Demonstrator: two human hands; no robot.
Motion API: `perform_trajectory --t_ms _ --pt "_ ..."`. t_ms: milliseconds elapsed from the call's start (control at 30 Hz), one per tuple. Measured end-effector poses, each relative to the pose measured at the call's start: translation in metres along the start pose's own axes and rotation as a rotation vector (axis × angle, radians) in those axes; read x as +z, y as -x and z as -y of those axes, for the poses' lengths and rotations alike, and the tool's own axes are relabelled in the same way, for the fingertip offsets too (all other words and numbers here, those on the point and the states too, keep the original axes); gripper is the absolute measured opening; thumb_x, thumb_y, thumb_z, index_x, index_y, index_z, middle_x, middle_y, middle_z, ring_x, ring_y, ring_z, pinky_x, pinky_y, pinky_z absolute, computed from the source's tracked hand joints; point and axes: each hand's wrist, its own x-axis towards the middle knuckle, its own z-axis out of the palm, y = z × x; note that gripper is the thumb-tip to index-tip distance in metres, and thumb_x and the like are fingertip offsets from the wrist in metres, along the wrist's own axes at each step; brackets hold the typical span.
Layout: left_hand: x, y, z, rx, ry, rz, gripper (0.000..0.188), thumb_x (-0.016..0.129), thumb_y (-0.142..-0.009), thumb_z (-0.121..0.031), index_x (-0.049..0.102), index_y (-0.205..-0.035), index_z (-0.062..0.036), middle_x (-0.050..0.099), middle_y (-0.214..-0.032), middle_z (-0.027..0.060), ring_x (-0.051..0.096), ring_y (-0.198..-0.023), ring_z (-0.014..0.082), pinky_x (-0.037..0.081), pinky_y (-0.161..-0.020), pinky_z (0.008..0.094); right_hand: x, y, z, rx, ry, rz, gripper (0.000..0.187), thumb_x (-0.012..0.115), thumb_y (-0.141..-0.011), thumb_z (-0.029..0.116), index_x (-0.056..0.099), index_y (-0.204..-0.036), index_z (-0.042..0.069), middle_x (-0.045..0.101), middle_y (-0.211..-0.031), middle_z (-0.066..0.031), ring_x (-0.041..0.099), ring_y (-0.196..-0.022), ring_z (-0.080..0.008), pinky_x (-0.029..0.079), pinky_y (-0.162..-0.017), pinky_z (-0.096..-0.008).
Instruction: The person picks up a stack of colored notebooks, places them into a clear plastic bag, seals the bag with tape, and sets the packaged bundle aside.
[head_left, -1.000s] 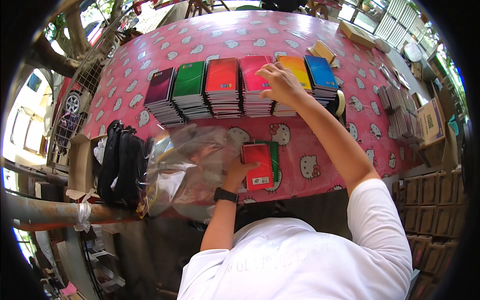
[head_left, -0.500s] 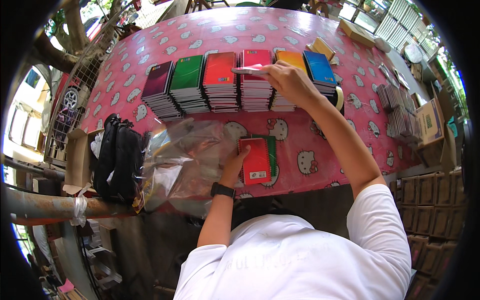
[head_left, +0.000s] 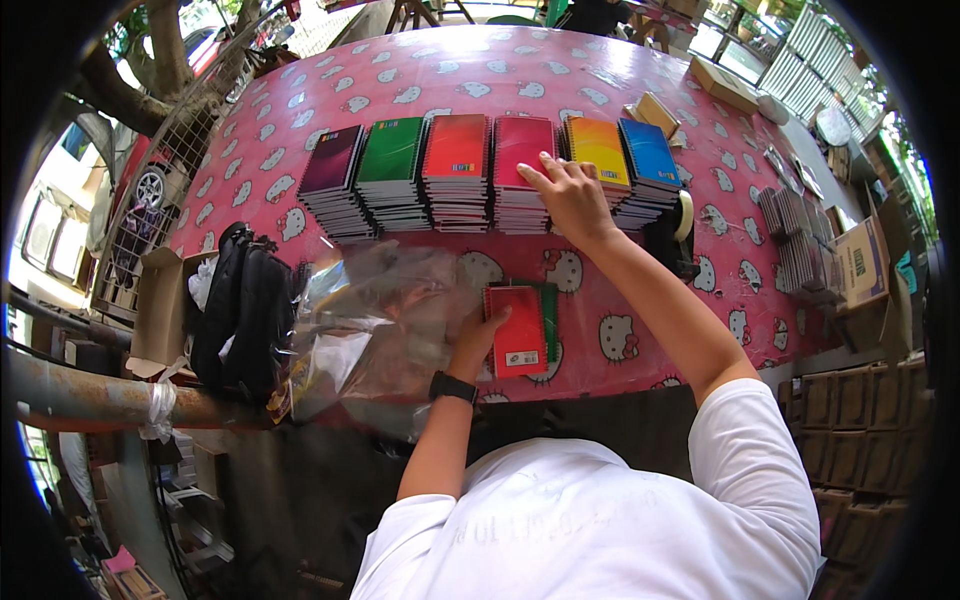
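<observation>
My left hand [head_left: 485, 335] grips the left edge of a red spiral notebook [head_left: 518, 335], its thumb on the cover. Under this notebook a green notebook [head_left: 550, 320] sticks out on the right. My right hand [head_left: 572, 195] rests on the pink notebook stack [head_left: 520, 140], fingers apart on the top cover and covering its lower right part. Left of that stand a red-orange stack [head_left: 456, 145], a green stack [head_left: 390, 150] and a dark purple stack [head_left: 331, 160]. To its right are a yellow stack [head_left: 598, 145], partly behind my hand, and a blue stack [head_left: 650, 150].
Crumpled clear plastic [head_left: 385, 300] lies left of my left hand, beside a black bag [head_left: 245, 310] and an open cardboard box [head_left: 157, 315]. A tape dispenser [head_left: 684, 220] stands by the blue stack. More notebook piles [head_left: 800, 240] sit at the right on the pink tablecloth [head_left: 640, 285].
The notebook that my right hand held tilted above the stacks is out of its grip; that hand has lowered onto the pink stack. My left hand keeps its hold on the red notebook.
</observation>
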Motion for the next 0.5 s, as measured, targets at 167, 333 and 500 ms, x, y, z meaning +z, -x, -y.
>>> perform_trajectory --t_ms 167,333,500 --pt "0.0 -0.006 0.003 0.028 -0.008 0.035 0.05 0.063 -0.086 -0.038 0.056 -0.115 0.0024 0.064 -0.103 0.0104 0.059 -0.093 0.0157 0.045 -0.081 0.0293 -0.023 -0.011 -0.031 -0.136 -0.168 -0.073 0.029 0.054 -0.087 0.01 0.061 -0.115 0.015 0.066 -0.1 -0.015 0.065 -0.087 -0.0231 0.049 -0.078 -0.0377" --pt "-0.011 -0.007 0.009 -0.085 0.298 0.002 0.055 0.054 -0.089 -0.05 0.056 -0.116 -0.001 0.062 -0.106 0.0076 0.057 -0.098 0.0151 0.044 -0.084 0.0289 -0.087 -0.016 -0.025 0.426 -0.987 0.054 0.03 0.059 -0.088 0.019 0.06 -0.113 0.003 0.067 -0.099 -0.0116 0.064 -0.086 -0.0215 0.051 -0.076 -0.0329" --pt "0.0 0.0 -0.015 -0.105 0.48 0.208 0.055 0.056 -0.088 -0.048 0.056 -0.117 -0.0018 0.062 -0.106 0.0066 0.057 -0.101 0.015 0.044 -0.087 0.0292 -0.034 0.05 0.028 0.378 -1.05 0.981 0.033 0.064 -0.082 0.018 0.062 -0.109 0.0 0.066 -0.093 -0.015 0.063 -0.09 -0.0269 0.052 -0.073 -0.0364"
